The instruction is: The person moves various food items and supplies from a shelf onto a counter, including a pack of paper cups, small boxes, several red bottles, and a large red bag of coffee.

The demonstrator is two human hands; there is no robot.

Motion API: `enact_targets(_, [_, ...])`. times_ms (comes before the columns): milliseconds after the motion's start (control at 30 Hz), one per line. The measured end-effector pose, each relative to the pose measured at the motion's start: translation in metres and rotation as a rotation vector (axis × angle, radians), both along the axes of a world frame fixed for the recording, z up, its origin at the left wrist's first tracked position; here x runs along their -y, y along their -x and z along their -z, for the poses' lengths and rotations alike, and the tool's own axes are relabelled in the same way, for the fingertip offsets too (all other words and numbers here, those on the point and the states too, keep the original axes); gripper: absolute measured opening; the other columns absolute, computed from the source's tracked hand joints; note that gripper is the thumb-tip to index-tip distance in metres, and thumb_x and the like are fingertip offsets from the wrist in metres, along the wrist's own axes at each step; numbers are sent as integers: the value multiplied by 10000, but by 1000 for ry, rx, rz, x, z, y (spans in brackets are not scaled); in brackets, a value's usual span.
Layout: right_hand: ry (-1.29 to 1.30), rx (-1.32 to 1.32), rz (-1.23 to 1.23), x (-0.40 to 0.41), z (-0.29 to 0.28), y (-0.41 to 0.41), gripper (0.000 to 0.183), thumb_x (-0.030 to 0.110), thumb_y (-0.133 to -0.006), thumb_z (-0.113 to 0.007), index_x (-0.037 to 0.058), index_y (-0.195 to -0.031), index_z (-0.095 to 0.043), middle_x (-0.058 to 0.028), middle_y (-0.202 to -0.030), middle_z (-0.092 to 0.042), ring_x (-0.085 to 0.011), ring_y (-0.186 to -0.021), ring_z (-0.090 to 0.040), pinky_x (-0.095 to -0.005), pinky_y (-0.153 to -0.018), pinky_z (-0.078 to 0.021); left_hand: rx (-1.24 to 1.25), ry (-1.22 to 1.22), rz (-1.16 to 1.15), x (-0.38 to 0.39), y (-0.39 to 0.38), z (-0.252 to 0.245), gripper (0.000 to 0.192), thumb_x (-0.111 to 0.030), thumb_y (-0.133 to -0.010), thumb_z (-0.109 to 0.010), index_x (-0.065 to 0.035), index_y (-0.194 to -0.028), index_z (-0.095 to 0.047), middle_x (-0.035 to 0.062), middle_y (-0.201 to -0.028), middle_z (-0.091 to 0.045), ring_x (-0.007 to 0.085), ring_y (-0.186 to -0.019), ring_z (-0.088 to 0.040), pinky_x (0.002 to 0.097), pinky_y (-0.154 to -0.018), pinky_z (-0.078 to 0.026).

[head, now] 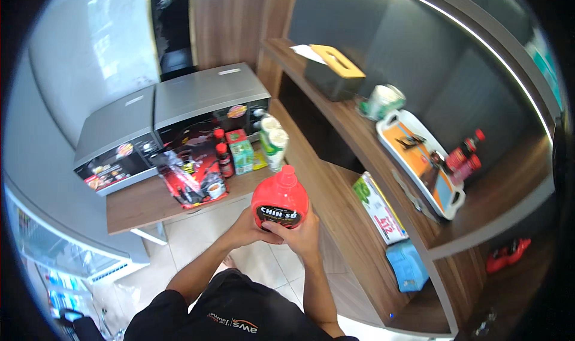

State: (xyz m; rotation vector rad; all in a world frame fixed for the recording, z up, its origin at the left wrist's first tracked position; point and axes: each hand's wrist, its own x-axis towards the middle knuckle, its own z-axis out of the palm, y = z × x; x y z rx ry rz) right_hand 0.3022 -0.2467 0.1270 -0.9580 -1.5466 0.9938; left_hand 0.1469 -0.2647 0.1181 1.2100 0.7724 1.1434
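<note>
Both of my hands hold a large red plastic bottle of Chin-Su sauce [284, 197] upright in front of me. My left hand [245, 228] wraps its lower left side. On its lower right side is my right hand [302, 237], one thumb lying across the bottle's front. Beyond the bottle, a red and black coffee bag [193, 179], small red-capped sauce bottles [224, 161], a green and red carton [241, 154] and green-and-white cup stacks [275, 145] stand on a wooden counter [139, 206].
Two microwave ovens [211, 89] stand behind the bag. The right shelf holds a tissue box [334, 71], more cups [384, 100], a tray with cutlery [415, 156] and sauce bottles [465, 154]. Below lie a white box [382, 210] and a blue pack [408, 265].
</note>
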Motion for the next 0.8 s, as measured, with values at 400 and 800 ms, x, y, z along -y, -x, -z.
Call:
enact_targets(400, [-82, 325, -391, -41, 25, 193, 786, 454, -572, -857, 23, -1163, -567, -155, -1063, -615, -303, -973, -608, -383, -837, -475, 16, 152, -418, 29, 182, 38, 703, 114, -557, -800, -23, -1190, -528, 83, -1064, -639, 185, -973, -626, 345, -794, -559])
enact_targets(800, [-9, 410, -632, -42, 110, 346, 824, 327, -625, -861, 14, -1258, -437, -179, -1102, -635, -315, -1035, -628, -376, -873, -489, -260, 76, -1038, 56, 308, 161, 719, -39, -489, -885, -24, -1140, -579, 109, -1074, -648, 231, -980, -633, 353, -809, -516])
